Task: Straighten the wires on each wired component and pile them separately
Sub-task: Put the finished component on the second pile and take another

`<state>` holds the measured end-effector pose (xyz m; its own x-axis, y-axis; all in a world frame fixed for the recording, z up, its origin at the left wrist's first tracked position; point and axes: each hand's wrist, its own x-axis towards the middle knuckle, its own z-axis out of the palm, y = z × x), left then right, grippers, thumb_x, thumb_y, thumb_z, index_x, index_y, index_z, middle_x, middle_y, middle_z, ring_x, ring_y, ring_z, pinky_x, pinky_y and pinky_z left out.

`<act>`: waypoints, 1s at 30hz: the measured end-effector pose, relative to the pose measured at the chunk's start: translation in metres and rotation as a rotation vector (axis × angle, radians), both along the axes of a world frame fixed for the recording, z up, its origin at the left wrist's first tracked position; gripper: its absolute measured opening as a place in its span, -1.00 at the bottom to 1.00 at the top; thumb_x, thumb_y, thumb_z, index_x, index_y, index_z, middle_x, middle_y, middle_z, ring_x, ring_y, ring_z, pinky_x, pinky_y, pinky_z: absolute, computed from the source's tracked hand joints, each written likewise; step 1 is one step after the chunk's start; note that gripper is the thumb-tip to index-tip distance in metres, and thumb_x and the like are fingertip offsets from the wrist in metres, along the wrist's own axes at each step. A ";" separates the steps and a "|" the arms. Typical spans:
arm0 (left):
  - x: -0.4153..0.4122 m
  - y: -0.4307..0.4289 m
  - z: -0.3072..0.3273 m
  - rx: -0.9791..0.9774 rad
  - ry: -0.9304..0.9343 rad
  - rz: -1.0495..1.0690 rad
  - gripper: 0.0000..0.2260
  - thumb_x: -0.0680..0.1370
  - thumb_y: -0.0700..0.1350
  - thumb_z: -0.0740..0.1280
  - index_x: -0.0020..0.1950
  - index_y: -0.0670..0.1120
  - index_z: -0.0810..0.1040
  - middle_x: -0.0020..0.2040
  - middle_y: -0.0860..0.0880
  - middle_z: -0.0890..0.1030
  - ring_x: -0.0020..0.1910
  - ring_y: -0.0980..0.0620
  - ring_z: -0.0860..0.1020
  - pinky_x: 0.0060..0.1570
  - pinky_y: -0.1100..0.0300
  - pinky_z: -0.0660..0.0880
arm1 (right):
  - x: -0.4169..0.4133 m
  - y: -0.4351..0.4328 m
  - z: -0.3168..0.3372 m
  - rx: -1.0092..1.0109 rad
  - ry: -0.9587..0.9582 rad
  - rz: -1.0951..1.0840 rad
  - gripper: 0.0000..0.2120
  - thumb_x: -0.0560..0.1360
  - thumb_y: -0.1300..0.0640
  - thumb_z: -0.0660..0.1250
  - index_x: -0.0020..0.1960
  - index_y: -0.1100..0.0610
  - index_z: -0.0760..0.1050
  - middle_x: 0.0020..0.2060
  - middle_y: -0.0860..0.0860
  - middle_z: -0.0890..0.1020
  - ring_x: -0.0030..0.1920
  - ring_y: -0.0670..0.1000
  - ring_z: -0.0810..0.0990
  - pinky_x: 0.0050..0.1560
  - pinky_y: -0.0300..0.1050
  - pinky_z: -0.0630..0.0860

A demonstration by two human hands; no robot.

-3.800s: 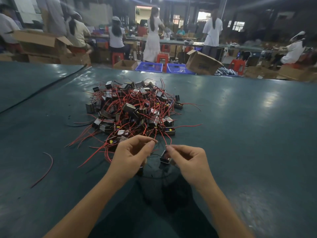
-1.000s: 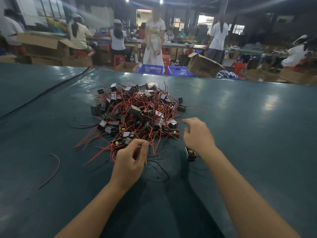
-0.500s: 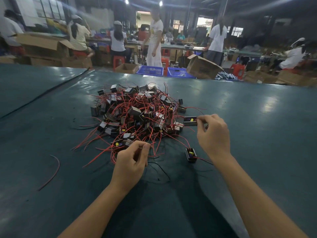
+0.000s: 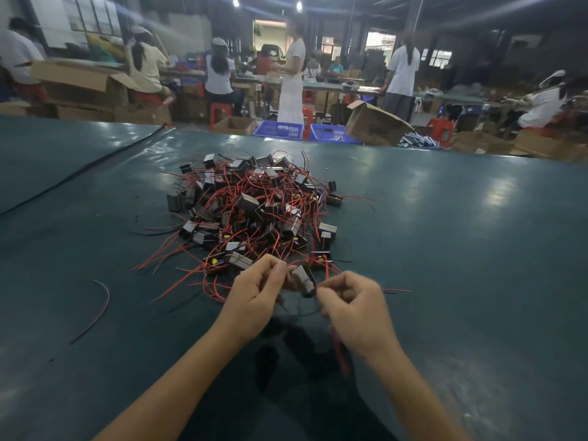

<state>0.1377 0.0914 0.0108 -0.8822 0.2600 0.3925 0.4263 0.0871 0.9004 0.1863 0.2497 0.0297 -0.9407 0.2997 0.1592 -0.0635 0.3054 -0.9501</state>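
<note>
Low in the middle of the view, the left hand (image 4: 257, 291) and the right hand (image 4: 353, 308) are close together. A single wired component (image 4: 304, 278), a small dark block, is held between them above the dark green table (image 4: 477, 249). The left fingers are curled and pinch its left side. The right thumb and fingers pinch its near right corner. A blurred red wire (image 4: 339, 348) trails from under the right hand toward 6 o'clock. At 12 o'clock from the hands, and touching nothing they hold, lies the heap (image 4: 254, 211) of the same blocks, tangled in red leads that splay out toward 8 o'clock. Another block (image 4: 319, 257) lies at the heap's near edge, just beyond the hands. 1 loose wire (image 4: 101, 300) curves alone on the table at 9 o'clock, well apart from the heap. Past the table's far edge at 12 o'clock stand 2 blue baskets (image 4: 278, 129), side by side; what they hold is too blurred to tell. A small open carton (image 4: 235, 125) sits just left of them, and a tipped cardboard box (image 4: 375, 124) at 1 o'clock has its flap up. Their insides are hidden. A large open carton (image 4: 79, 81) stands at 10 o'clock, contents out of sight.
</note>
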 end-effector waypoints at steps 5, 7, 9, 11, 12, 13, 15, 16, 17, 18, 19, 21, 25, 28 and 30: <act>-0.001 0.000 0.005 -0.104 -0.044 -0.153 -0.77 0.60 0.07 0.22 -0.10 0.04 0.62 -0.32 0.06 0.58 -0.34 0.16 0.52 -0.29 0.33 0.43 | 0.010 -0.015 -0.009 0.133 0.045 0.185 -0.88 0.43 0.24 0.40 -0.28 0.12 0.55 -0.48 0.00 0.57 -0.48 -0.08 0.49 -0.44 -0.17 0.46; -0.002 -0.001 0.004 -0.113 -0.046 -0.144 -0.76 0.57 0.06 0.23 -0.10 -0.01 0.63 -0.21 0.01 0.65 -0.22 0.11 0.61 -0.18 0.28 0.53 | 0.011 -0.016 -0.009 0.145 0.072 0.229 -0.88 0.43 0.18 0.38 -0.28 0.11 0.56 -0.45 -0.03 0.59 -0.47 -0.09 0.49 -0.43 -0.22 0.45; -0.003 -0.002 0.004 -0.088 -0.048 -0.110 -0.77 0.53 0.08 0.23 -0.15 0.03 0.63 -0.16 -0.05 0.66 -0.14 0.04 0.63 -0.11 0.23 0.56 | 0.009 -0.013 -0.008 0.110 0.074 0.172 -0.82 0.47 0.10 0.36 -0.28 0.13 0.58 -0.37 0.06 0.64 -0.36 0.07 0.59 -0.30 -0.05 0.56; -0.004 -0.002 0.005 -0.023 -0.065 -0.109 -0.77 0.53 0.06 0.23 -0.21 0.07 0.63 -0.13 -0.07 0.67 -0.11 0.02 0.64 -0.08 0.25 0.56 | 0.002 -0.010 -0.007 0.029 -0.004 0.079 -0.68 0.55 0.03 0.31 -0.21 0.26 0.59 -0.29 0.21 0.64 -0.27 0.20 0.60 -0.17 0.14 0.58; -0.004 -0.002 0.006 0.013 -0.076 -0.119 -0.77 0.54 0.04 0.22 -0.23 0.08 0.63 -0.13 -0.06 0.68 -0.11 0.04 0.64 -0.09 0.30 0.55 | -0.002 -0.009 -0.006 -0.047 -0.085 0.058 -0.62 0.59 0.00 0.27 -0.14 0.32 0.58 -0.23 0.28 0.64 -0.26 0.22 0.60 -0.14 0.17 0.58; -0.003 -0.002 0.008 0.053 -0.092 -0.132 -0.76 0.54 0.03 0.22 -0.24 0.08 0.62 -0.13 -0.04 0.69 -0.12 0.07 0.65 -0.12 0.34 0.54 | -0.006 -0.010 -0.004 -0.164 -0.178 0.067 -0.58 0.61 -0.02 0.23 -0.07 0.35 0.59 -0.18 0.29 0.65 -0.25 0.19 0.62 -0.14 0.12 0.60; -0.002 -0.002 0.011 0.109 -0.140 -0.165 -0.76 0.54 0.01 0.22 -0.26 0.07 0.62 -0.16 -0.02 0.69 -0.16 0.10 0.65 -0.15 0.35 0.54 | -0.014 -0.014 0.000 -0.502 -0.322 0.149 -0.59 0.64 -0.03 0.16 0.06 0.30 0.59 -0.16 0.17 0.69 -0.23 0.04 0.63 -0.26 -0.08 0.61; -0.002 -0.003 0.011 0.109 -0.156 -0.180 -0.76 0.54 0.00 0.23 -0.26 0.07 0.62 -0.18 -0.01 0.68 -0.17 0.10 0.65 -0.16 0.34 0.54 | -0.018 -0.017 0.003 -0.634 -0.356 0.191 -0.60 0.65 -0.03 0.14 0.10 0.28 0.58 -0.14 0.12 0.69 -0.21 0.00 0.64 -0.27 -0.15 0.59; -0.002 -0.003 0.011 0.099 -0.167 -0.197 -0.77 0.54 -0.01 0.23 -0.25 0.06 0.63 -0.20 -0.01 0.67 -0.19 0.09 0.65 -0.17 0.33 0.54 | -0.023 -0.018 0.005 -0.725 -0.373 0.220 -0.61 0.65 -0.03 0.14 0.13 0.25 0.57 -0.12 0.10 0.70 -0.17 0.01 0.65 -0.25 -0.16 0.59; -0.001 -0.004 0.011 0.091 -0.174 -0.215 -0.78 0.54 -0.02 0.24 -0.23 0.04 0.63 -0.21 -0.03 0.67 -0.20 0.06 0.65 -0.17 0.30 0.55 | -0.027 -0.020 0.006 -0.802 -0.378 0.236 -0.64 0.64 -0.03 0.16 0.14 0.23 0.56 -0.08 0.09 0.71 -0.13 0.03 0.66 -0.20 -0.15 0.59; -0.001 -0.005 0.011 0.087 -0.179 -0.230 -0.78 0.55 -0.02 0.26 -0.21 0.02 0.64 -0.21 -0.06 0.67 -0.19 0.01 0.66 -0.15 0.26 0.57 | -0.030 -0.020 0.007 -0.877 -0.373 0.240 -0.69 0.63 -0.01 0.18 0.14 0.21 0.54 -0.04 0.10 0.72 -0.10 0.05 0.65 -0.18 -0.14 0.59; 0.001 -0.005 0.011 0.071 -0.165 -0.239 -0.77 0.56 0.01 0.28 -0.19 -0.03 0.65 -0.20 -0.12 0.67 -0.17 -0.06 0.66 -0.09 0.17 0.58 | -0.036 -0.021 0.009 -1.011 -0.334 0.207 -0.77 0.59 0.12 0.27 0.18 0.21 0.50 -0.03 0.12 0.72 -0.14 0.05 0.65 -0.27 -0.15 0.57; 0.003 -0.004 0.012 0.023 -0.145 -0.212 -0.72 0.51 0.11 0.28 -0.24 -0.02 0.65 -0.25 -0.13 0.64 -0.27 -0.05 0.56 -0.16 0.19 0.49 | -0.043 -0.016 0.009 -1.087 -0.211 0.052 -0.80 0.51 0.33 0.34 0.13 0.27 0.54 -0.18 0.10 0.72 -0.25 -0.04 0.69 -0.25 -0.18 0.56; 0.003 -0.003 0.011 0.045 -0.140 -0.159 -0.68 0.53 0.12 0.28 -0.24 -0.07 0.64 -0.25 -0.18 0.62 -0.30 -0.18 0.49 -0.20 0.02 0.43 | -0.045 -0.001 0.012 -1.179 -0.061 0.003 -0.83 0.59 0.22 0.27 0.16 0.20 0.51 -0.01 0.11 0.70 -0.06 0.02 0.69 -0.18 -0.19 0.60; 0.002 -0.002 0.011 0.072 -0.140 -0.125 -0.69 0.55 0.07 0.27 -0.25 -0.08 0.65 -0.26 -0.09 0.65 -0.28 0.00 0.55 -0.22 0.23 0.48 | -0.041 0.006 0.014 -1.159 0.009 0.033 -0.77 0.64 0.12 0.19 0.28 0.12 0.43 0.14 0.09 0.65 0.10 0.06 0.66 -0.10 -0.12 0.58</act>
